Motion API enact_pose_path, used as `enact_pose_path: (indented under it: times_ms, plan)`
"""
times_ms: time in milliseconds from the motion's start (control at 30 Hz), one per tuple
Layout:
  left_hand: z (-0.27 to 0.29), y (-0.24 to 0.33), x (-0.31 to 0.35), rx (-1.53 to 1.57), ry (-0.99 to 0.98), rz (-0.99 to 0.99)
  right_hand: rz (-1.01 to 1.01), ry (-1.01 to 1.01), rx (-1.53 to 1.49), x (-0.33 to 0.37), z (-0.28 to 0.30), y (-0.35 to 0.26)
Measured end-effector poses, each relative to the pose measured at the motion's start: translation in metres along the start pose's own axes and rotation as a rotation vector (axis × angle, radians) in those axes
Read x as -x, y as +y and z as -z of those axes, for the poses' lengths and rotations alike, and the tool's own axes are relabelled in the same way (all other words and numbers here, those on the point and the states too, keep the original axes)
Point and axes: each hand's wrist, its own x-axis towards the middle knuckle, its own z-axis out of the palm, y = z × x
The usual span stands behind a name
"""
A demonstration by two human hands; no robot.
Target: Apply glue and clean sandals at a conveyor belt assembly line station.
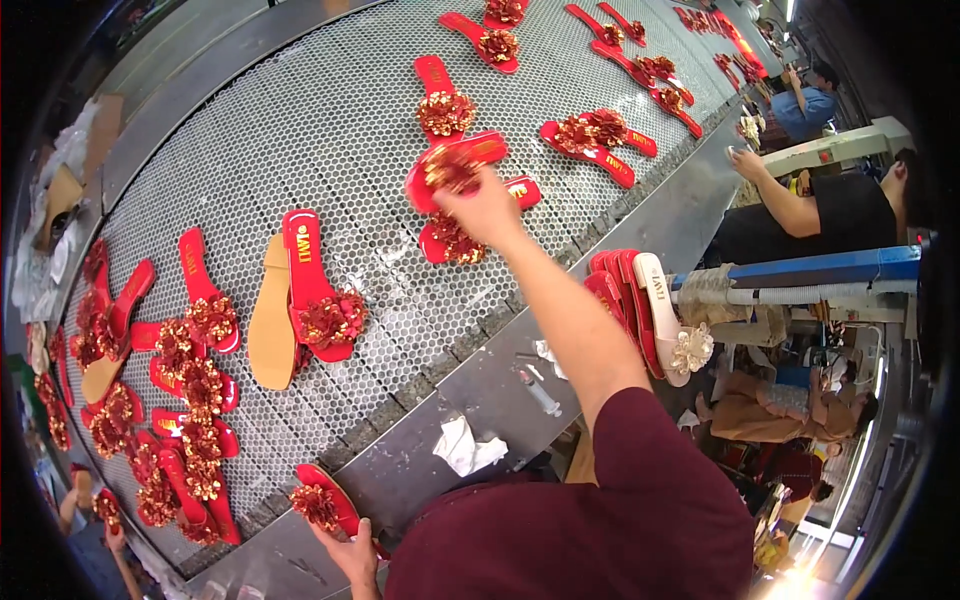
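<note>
A: Status on the hands?

B: Right hand [487,208] is stretched out over the mesh belt [300,120], fingers clenched on a red sandal [455,165] held above the belt. Flat sole, red-and-gold flower cluster on the strap, gold lettering on the footbed. Left hand [352,553] is low at the belt's near edge, gripping a second red sandal [322,498] by its heel end; flower sits at the far end.

A: Around them?

B: Another red sandal [455,238] lies on the belt, just under the right hand. Left of that, a pair [300,295] on the mesh, one flipped tan sole up. A pile [175,420] of the same sandals at the left.

A: Packaging, labels?

B: No boxes. Crumpled white paper [462,447] on the steel worktop [500,390]. Upright stack of red sandals with one white sandal [668,318] at the right.
</note>
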Motion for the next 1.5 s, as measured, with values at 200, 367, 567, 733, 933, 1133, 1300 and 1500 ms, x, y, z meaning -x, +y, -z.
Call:
enact_pose_path:
  times_ms: [200, 367, 567, 733, 933, 1133, 1300, 1500]
  plan:
    - [-0.004, -0.007, 0.003, 0.029, -0.019, -0.008, 0.003, -0.094, 0.451, 0.048, -0.039, 0.008]
    - [-0.008, -0.007, 0.007, -0.011, -0.010, -0.027, -0.008, -0.221, 0.361, 0.060, -0.037, 0.005]
    - [-0.012, -0.015, 0.006, 0.040, -0.016, -0.018, 0.339, -0.152, 0.294, 0.097, -0.040, 0.024]
    - [-0.014, -0.025, 0.004, -0.007, -0.011, -0.073, 0.708, -0.157, 0.232, 0.116, -0.029, 0.014]
    - [-0.019, -0.023, 0.006, 0.029, -0.028, -0.056, 0.864, -0.139, 0.211, 0.123, -0.024, -0.003]
    - [-0.026, -0.018, 0.011, 0.045, -0.025, -0.026, 0.896, -0.261, 0.218, 0.108, -0.025, -0.015]
    - [-0.036, -0.018, 0.011, -0.011, 0.001, -0.073, 1.007, -0.353, 0.130, 0.061, -0.043, -0.081]
    - [-0.048, -0.005, 0.015, -0.038, 0.014, -0.031, 1.037, -0.171, -0.040, 0.007, -0.062, -0.148]
